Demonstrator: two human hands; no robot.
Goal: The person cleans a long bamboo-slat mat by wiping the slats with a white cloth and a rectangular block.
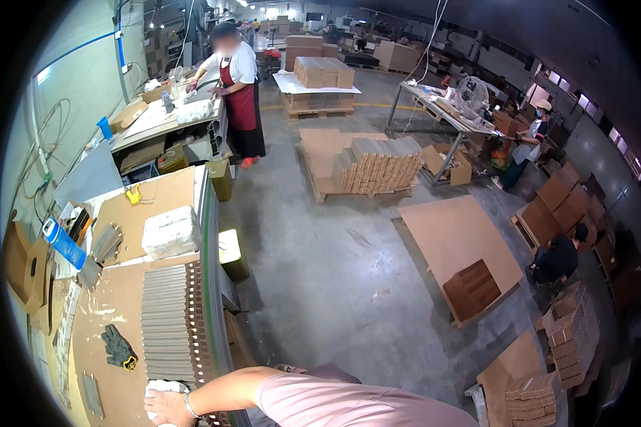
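Observation:
My right hand [165, 407] reaches in from the lower edge, with a pink sleeve and a bracelet on the wrist. Its fingers curve over a crumpled white cloth [165, 386] and press it against the near end of a row of grey strips [167, 302]. The strips lie side by side on the brown-topped workbench [96, 302], with notched brown ends along their right side. Left of them rests a dark grey work glove [117, 345] with a yellow cuff edge. A short grey strip [92, 395] lies nearby. My left hand is out of view.
A blue bottle [64, 243], a white wrapped block [171, 232] and a yellow tool [133, 194] occupy the bench. A metal can [232, 255] stands beside it. A co-worker in a red apron [238, 103] works at the far bench. Pallets with cardboard stacks [377, 167] stand rightward.

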